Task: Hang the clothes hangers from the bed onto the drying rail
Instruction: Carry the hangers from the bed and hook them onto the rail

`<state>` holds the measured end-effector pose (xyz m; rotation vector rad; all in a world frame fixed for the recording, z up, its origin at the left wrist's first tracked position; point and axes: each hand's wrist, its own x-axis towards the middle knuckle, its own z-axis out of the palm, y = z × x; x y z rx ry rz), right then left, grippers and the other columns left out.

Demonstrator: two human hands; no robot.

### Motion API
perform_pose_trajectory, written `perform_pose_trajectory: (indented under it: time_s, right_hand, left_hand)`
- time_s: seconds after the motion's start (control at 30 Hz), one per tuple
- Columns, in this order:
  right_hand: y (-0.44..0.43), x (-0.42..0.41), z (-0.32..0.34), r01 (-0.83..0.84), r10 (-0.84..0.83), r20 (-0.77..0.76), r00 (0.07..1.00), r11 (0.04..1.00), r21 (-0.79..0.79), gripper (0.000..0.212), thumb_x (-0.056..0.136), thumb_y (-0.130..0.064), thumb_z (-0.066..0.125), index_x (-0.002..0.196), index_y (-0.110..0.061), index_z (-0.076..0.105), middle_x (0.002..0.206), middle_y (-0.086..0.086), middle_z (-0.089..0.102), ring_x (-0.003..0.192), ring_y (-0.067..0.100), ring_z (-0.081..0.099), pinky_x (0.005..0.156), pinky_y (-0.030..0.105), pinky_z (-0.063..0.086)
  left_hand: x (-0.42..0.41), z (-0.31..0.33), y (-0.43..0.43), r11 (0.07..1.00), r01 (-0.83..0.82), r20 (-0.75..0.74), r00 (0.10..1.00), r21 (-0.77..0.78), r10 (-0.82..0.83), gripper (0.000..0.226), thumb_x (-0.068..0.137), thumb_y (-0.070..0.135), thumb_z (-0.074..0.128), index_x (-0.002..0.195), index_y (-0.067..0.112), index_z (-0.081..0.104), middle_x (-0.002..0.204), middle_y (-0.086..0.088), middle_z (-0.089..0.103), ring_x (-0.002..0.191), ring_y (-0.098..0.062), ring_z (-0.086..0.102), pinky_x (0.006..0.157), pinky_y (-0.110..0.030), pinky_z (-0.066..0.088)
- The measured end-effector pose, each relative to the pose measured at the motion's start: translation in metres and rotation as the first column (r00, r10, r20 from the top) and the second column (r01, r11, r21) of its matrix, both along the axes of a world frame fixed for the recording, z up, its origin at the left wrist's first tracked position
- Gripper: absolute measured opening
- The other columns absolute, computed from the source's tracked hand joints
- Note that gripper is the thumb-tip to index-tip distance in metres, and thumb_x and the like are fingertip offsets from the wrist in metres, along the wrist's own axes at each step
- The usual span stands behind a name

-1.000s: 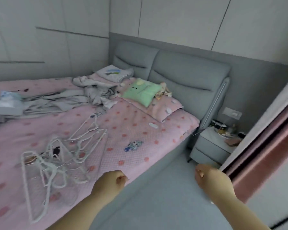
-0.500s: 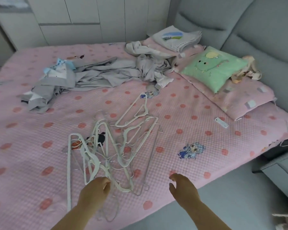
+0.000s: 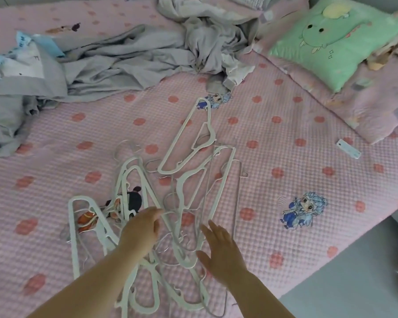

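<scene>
A tangled pile of several white plastic hangers [image 3: 182,161] lies on the pink dotted bedspread [image 3: 285,138], spreading from mid-bed to the near edge. My left hand [image 3: 141,230] hovers over the middle of the pile, fingers bent down toward a hanger; whether it grips one I cannot tell. To the right of it my right hand [image 3: 221,246] is over the pile with its fingers spread and nothing in it. The drying rail is out of view.
Crumpled grey clothes [image 3: 133,58] lie across the far side of the bed. A green cartoon pillow [image 3: 331,37] rests on a pink pillow at the upper right. A small white tag-like item [image 3: 348,152] lies near it. Grey floor [image 3: 359,290] shows at the lower right.
The view has swung from the room down onto the bed and closer to the hangers. Both hands have moved forward from the bed's edge to above the hanger pile.
</scene>
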<state>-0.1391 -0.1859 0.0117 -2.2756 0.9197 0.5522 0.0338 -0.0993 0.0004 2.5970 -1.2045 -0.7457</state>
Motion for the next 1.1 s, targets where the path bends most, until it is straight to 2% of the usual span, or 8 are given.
perform_pose_trajectory:
  time_s: [0.23,0.33,0.43,0.53,0.57,0.67,0.93,1.1]
  right_hand:
    - [-0.006,0.005,-0.03,0.067,-0.065,-0.043,0.997,0.996,0.057,0.056,0.097,-0.035,0.037,0.146,-0.032,0.01,0.156,-0.008,-0.006,0.145,0.017,-0.003,0.118,0.032,0.004]
    - [-0.007,0.01,-0.035,0.136,-0.112,0.142,0.983,0.977,-0.167,0.048,0.093,-0.036,0.045,0.138,-0.026,0.035,0.154,-0.006,0.012,0.142,0.022,0.021,0.115,0.034,0.022]
    - [-0.006,0.008,-0.04,0.147,-0.134,0.102,0.986,0.979,-0.142,0.046,0.088,-0.036,0.054,0.131,-0.023,0.044,0.151,-0.005,0.027,0.138,0.02,0.03,0.11,0.034,0.032]
    - [-0.009,0.0,-0.041,0.19,-0.187,0.04,0.982,0.971,-0.142,0.057,0.05,-0.044,0.085,0.102,-0.026,0.067,0.116,-0.009,0.066,0.106,0.011,0.064,0.075,0.023,0.057]
    - [-0.008,-0.002,-0.043,0.227,-0.223,0.047,0.974,0.967,-0.114,0.054,0.059,-0.04,0.082,0.107,-0.025,0.065,0.122,-0.009,0.062,0.112,0.011,0.06,0.079,0.024,0.056]
    - [-0.012,-0.007,-0.042,0.258,-0.257,0.029,0.966,0.966,-0.027,0.04,0.094,-0.023,0.045,0.134,-0.022,0.04,0.147,-0.01,0.033,0.138,0.008,0.026,0.108,0.024,0.035]
    - [-0.014,-0.023,-0.039,0.259,-0.263,-0.086,0.961,0.965,-0.049,0.038,0.094,-0.005,0.035,0.127,-0.02,0.047,0.129,-0.007,0.053,0.123,0.01,0.041,0.096,0.025,0.042]
    - [-0.008,-0.029,-0.03,0.316,-0.319,-0.122,0.94,0.948,-0.044,0.038,0.094,-0.006,0.033,0.125,-0.024,0.048,0.124,-0.001,0.054,0.115,0.014,0.05,0.094,0.027,0.044]
  left_hand:
    - [0.045,-0.024,-0.081,0.988,0.144,0.075,0.986,0.048,-0.148,0.047,0.095,0.013,0.038,0.141,0.013,0.028,0.149,-0.006,0.03,0.137,-0.023,0.029,0.108,-0.034,0.028]
    - [0.057,-0.038,-0.105,0.974,0.195,0.095,0.974,0.116,-0.207,0.053,0.096,0.018,0.035,0.146,0.014,0.017,0.155,-0.007,0.016,0.143,-0.023,0.015,0.117,-0.035,0.014]
    - [0.065,-0.051,-0.121,0.958,0.218,0.091,0.967,0.187,-0.238,0.055,0.096,0.022,0.037,0.146,0.014,0.015,0.152,-0.007,0.025,0.141,-0.023,0.02,0.116,-0.036,0.016]
    - [0.067,-0.055,-0.129,0.959,0.156,0.102,0.977,0.238,-0.185,0.055,0.095,0.026,0.039,0.144,0.015,0.019,0.141,-0.01,0.041,0.131,-0.029,0.038,0.108,-0.038,0.026]
    - [0.067,-0.055,-0.13,0.955,0.149,0.121,0.975,0.256,-0.185,0.052,0.095,0.027,0.039,0.143,0.015,0.022,0.137,-0.011,0.047,0.126,-0.031,0.043,0.105,-0.038,0.03]
    - [0.067,-0.051,-0.129,0.947,0.151,0.142,0.97,0.284,-0.197,0.044,0.097,0.03,0.037,0.138,0.015,0.032,0.12,-0.011,0.061,0.113,-0.029,0.055,0.095,-0.034,0.034]
    - [0.069,-0.032,-0.109,0.955,0.109,0.04,0.991,0.275,-0.125,0.032,0.096,0.019,0.034,0.117,0.013,0.058,0.119,-0.011,0.061,0.11,-0.03,0.055,0.09,-0.033,0.042]
    - [0.063,-0.015,-0.106,0.942,0.174,0.064,0.978,0.287,-0.199,0.045,0.098,0.036,0.022,0.128,0.019,0.05,0.126,-0.009,0.058,0.115,-0.027,0.053,0.094,-0.034,0.036]
